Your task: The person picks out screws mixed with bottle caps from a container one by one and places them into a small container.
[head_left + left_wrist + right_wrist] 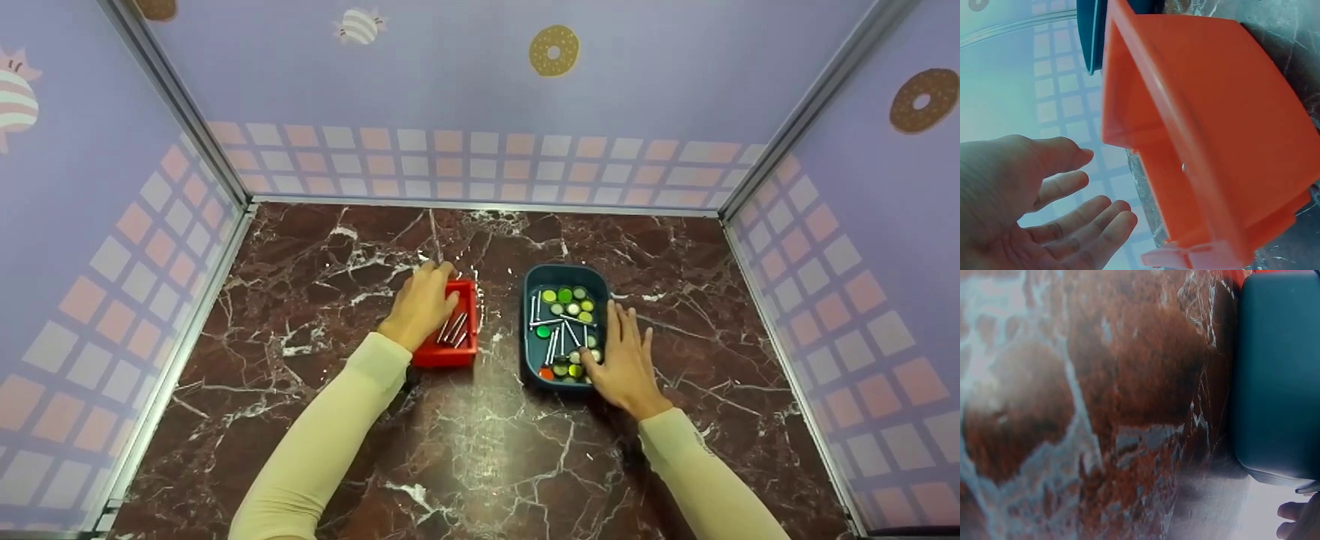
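My left hand (424,304) is over the left side of a small red bin (466,358), hiding part of it. In the left wrist view its fingers are spread and loosely bent, with nothing between them, beside the bin's open side. Several silvery nail-like rods (452,330) lie inside the bin. To the right is a dark teal tub (528,345), holding several more metal rods (553,346) and several round discs (565,295) in green, yellow, white and orange. My right hand (628,367) rests along the tub's right side, fingers straight, thumb over the rim.
Both containers stand on a dark red marbled tabletop (480,450). Lilac panels (450,90) with a checked band enclose it at the back and both sides. A metal strip (480,205) runs along the back edge.
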`<state>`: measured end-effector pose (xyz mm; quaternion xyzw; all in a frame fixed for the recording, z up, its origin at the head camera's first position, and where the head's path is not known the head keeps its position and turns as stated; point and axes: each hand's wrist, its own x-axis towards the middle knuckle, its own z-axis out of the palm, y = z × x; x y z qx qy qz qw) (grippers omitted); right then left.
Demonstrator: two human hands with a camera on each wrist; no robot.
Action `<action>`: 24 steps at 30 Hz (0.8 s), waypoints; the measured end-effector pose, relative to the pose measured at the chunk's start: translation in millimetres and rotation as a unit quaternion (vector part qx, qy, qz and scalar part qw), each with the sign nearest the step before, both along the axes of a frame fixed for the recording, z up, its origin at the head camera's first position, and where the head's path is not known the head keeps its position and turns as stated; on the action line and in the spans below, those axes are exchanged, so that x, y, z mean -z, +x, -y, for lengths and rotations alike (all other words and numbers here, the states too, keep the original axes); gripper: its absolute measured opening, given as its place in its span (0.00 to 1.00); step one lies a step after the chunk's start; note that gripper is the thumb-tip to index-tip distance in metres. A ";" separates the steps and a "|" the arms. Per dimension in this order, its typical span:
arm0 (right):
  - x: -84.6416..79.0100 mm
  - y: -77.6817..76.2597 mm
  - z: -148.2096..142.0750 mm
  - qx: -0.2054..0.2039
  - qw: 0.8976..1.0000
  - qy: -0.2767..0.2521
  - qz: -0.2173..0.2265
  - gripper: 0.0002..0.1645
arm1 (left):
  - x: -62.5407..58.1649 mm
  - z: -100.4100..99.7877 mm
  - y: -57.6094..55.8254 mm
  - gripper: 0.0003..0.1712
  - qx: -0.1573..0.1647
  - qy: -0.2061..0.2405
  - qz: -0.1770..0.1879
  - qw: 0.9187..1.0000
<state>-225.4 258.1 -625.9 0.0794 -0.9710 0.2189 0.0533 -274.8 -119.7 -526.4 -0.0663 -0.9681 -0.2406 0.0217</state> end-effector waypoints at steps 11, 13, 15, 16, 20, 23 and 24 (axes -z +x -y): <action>1.7 -0.8 -0.1 0.001 1.000 0.001 -0.002 0.63 | -7.8 -10.4 1.8 0.24 0.021 -0.029 -0.044 0.998; 2.1 -0.9 -0.3 0.002 1.000 0.002 0.000 0.63 | -8.0 -12.9 2.3 0.24 0.026 -0.037 -0.057 0.997; 2.1 -1.0 -0.5 0.002 1.000 0.001 0.002 0.63 | -7.9 -15.8 2.6 0.24 0.033 -0.043 -0.070 0.996; 2.2 -1.0 -0.6 0.002 1.000 0.001 0.003 0.63 | -7.8 -17.6 2.7 0.25 0.037 -0.047 -0.078 0.995; 2.4 -1.1 -0.8 0.001 1.000 0.004 0.002 0.63 | -7.4 -26.5 3.0 0.26 0.052 -0.057 -0.095 0.992; 2.8 -1.0 -0.9 0.000 1.000 0.005 0.000 0.64 | -8.1 -35.3 3.2 0.27 0.064 -0.057 -0.094 0.992; 2.9 -0.8 -1.0 0.000 1.000 0.004 -0.001 0.64 | -8.6 -38.5 3.4 0.28 0.067 -0.055 -0.092 0.992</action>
